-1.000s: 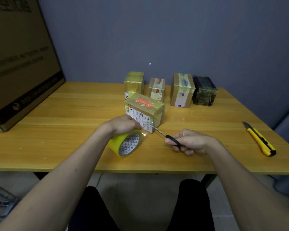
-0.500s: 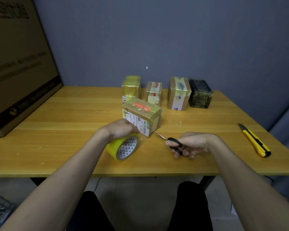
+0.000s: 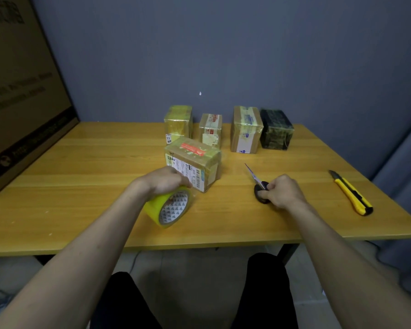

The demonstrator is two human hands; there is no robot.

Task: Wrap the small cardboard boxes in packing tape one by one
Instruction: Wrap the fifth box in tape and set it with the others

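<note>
A wooden table (image 3: 81, 176) carries a big carton (image 3: 22, 91) far out beyond the left hand (image 3: 163, 180), with four wrapped boxes (image 3: 246, 129) in a row past both hands. Just beyond the left hand's fingers sits a box (image 3: 195, 165), and that hand grips the yellow tape roll (image 3: 169, 207), tilted on the table right beside the box. The right hand (image 3: 281, 191) is curled around scissors (image 3: 259, 184), blades pointing away from it; a yellow knife (image 3: 351, 193) lies off to its right.
</note>
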